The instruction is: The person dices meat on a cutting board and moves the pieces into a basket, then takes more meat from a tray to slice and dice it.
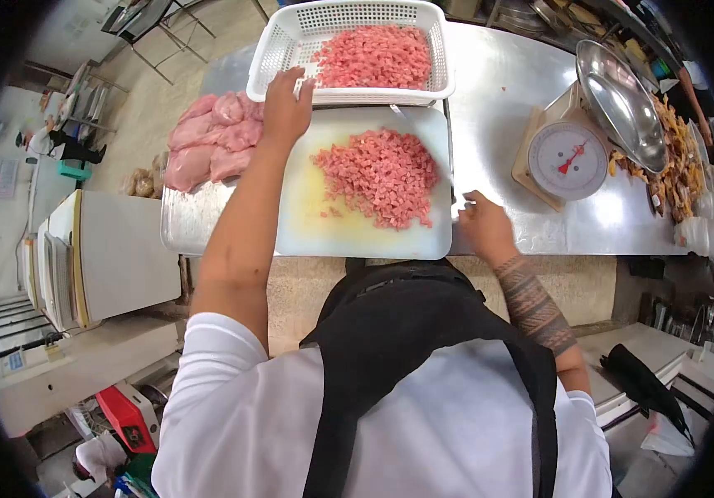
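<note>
My left hand [287, 112] is at the front left corner of a white perforated basket [290, 75], fingers apart, holding nothing. Diced pink meat [377, 56] fills the basket's right side. Before it lies a white cutting board [299, 236] with a pile of diced meat [377, 178] and a yellowish wet patch. A knife [425, 137] runs along the board's right edge, its blade toward the basket. Beside its dark handle end, my right hand [487, 226] has curled fingers that seem closed round the handle, mostly hidden. Large raw meat pieces [216, 137] are heaped left of my left forearm.
A dial scale [568, 162] with a tilted metal pan [622, 104] stands on the steel table [489, 75] to the right. Brown pieces [672, 166] are heaped behind it. A white cabinet [129, 253] is at the left, and a distant person [62, 145] stands beyond.
</note>
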Demonstrator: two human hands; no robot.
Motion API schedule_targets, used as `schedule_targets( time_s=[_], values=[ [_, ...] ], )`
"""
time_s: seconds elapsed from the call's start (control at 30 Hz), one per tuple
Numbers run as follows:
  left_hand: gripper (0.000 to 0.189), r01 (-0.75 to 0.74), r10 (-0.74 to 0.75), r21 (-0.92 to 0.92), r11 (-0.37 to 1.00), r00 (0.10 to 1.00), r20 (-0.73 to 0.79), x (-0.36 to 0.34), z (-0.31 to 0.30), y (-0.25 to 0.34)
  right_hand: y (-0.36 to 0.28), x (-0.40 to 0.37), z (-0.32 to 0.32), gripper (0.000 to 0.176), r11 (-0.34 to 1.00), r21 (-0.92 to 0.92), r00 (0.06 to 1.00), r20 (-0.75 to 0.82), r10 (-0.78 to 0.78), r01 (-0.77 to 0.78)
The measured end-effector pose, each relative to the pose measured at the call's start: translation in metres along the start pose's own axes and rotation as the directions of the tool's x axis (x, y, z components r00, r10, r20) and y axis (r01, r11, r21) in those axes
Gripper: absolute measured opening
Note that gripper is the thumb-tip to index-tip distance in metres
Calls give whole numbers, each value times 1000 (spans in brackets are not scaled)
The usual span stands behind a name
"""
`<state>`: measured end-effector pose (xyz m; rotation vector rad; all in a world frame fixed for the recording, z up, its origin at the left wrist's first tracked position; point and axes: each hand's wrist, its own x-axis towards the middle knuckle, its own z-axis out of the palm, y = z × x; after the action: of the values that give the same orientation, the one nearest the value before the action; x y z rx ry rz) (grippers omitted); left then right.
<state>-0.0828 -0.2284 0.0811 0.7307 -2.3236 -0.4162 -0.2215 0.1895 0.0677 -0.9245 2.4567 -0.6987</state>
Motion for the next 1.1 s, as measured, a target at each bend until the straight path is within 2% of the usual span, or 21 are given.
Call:
schedule_targets(
  time_s=[0.07, 0.1, 0.2, 0.33, 0.37, 0.47, 0.5, 0.6, 0.67, 0.77, 0.87, 0.93, 1.0, 1.1],
  values=[
    [47, -29, 19, 58, 998, 988, 155, 21, 5, 2, -22, -7, 15, 33, 995, -37, 996, 30, -90, 91],
    [55, -9, -23, 108, 994, 957, 289, 25, 9, 6, -28, -11, 17, 33, 995, 0, 993, 62, -98, 98],
    [58, -128, -65, 330, 935, 853, 518, 17, 9, 20, -34, -26, 9, 34, 998, 52, 992, 115, -51, 45],
    [59, -70, -38, 259, 963, 920, 391, 3, 26, 5, -13, -57, 5, 29, 962, 272, 999, 33, 17, -25],
    [59, -90, -21, 262, 961, 921, 390, 3, 30, -2, 2, -62, 11, 22, 948, 318, 1000, 0, -20, 19],
    [53, -92, -44, 304, 948, 909, 414, 8, 25, 3, 8, -72, 1, 18, 787, 569, 970, 175, 167, -238],
    [55, -66, -68, 294, 954, 903, 424, 9, 26, 3, 20, -72, 10, 15, 763, 607, 975, 142, 171, -222],
    [61, 2, -123, 254, 967, 879, 461, 15, 29, 2, 37, -71, 17, 19, 732, 629, 963, 123, 238, -261],
    [63, 38, -141, 212, 977, 855, 499, 16, 28, -3, 65, -66, 29, 19, 733, 639, 971, 120, 205, -234],
    [65, -4, 18, -81, 997, 983, 181, -8, 25, -13, 70, -63, 22, 20, 779, 576, 969, 164, 186, -247],
    [75, -215, 210, 111, 970, 976, 53, -62, 5, 30, 75, -57, 10, 22, 812, 522, 961, 223, 166, -262],
    [87, -237, 211, 126, 963, 958, 192, -123, 4, 65, 96, -55, 12, 22, 828, 508, 959, 258, 119, -240],
    [96, -276, 276, -34, 961, 933, 230, -186, 15, 97, 92, -55, 3, 22, 818, 521, 951, 295, 94, -242],
    [107, -254, 265, -83, 964, 873, 409, -242, 36, 134, 89, -46, 3, 24, 834, 509, 939, 342, 34, -216]
  ],
)
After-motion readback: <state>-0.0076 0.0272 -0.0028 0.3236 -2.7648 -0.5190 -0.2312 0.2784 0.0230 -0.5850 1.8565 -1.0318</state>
